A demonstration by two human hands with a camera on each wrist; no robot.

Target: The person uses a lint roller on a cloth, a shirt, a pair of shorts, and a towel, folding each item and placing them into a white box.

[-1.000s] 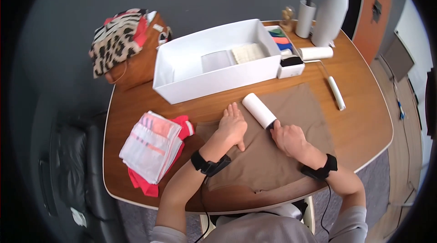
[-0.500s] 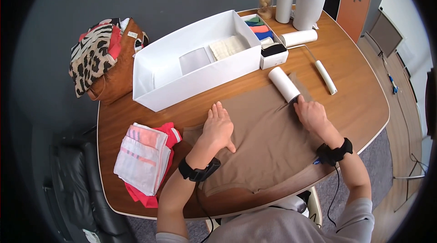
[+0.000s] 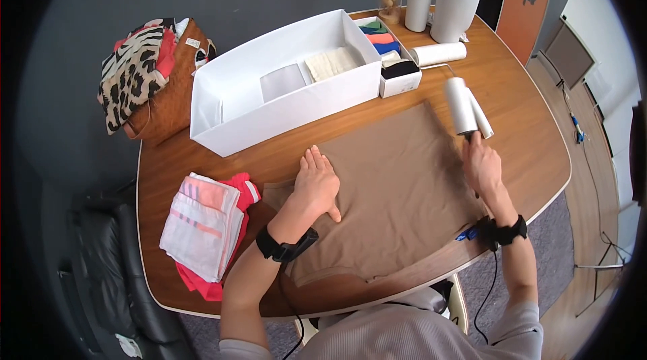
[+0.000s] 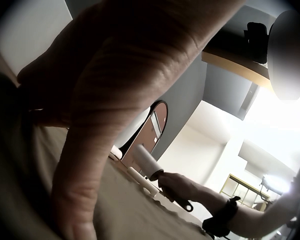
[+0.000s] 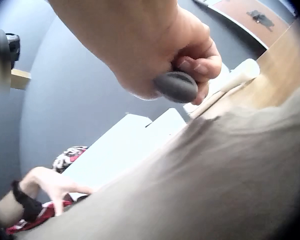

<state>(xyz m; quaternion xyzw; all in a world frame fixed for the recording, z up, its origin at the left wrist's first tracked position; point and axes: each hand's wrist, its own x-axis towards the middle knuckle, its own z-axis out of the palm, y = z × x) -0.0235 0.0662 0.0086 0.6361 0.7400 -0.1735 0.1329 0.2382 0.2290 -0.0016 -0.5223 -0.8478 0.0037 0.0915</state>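
Observation:
A brown garment (image 3: 397, 185) is spread over the front of the wooden table. My left hand (image 3: 315, 185) rests on its left part, fingers straight and thumb spread. My right hand (image 3: 482, 163) grips the dark handle of a white lint roller (image 3: 460, 107), past the garment's right edge. The left wrist view shows that lint roller (image 4: 147, 162) raised over the cloth, its handle end sticking out behind the fist. In the right wrist view, curled fingers (image 5: 202, 65) wrap the handle (image 5: 177, 87).
A second roller's white handle (image 3: 480, 114) lies just behind the held one. At the back stand a long white box (image 3: 296, 121) and a small box (image 3: 401, 83) of folded cloths. Folded white and pink cloths (image 3: 199, 225) lie left. A brown bag (image 3: 172, 114) with patterned fabric stands behind.
My right hand has carried the lint roller rightward across the garment and past its right edge, lifting it. My left hand has stayed on the cloth. The head view has shifted.

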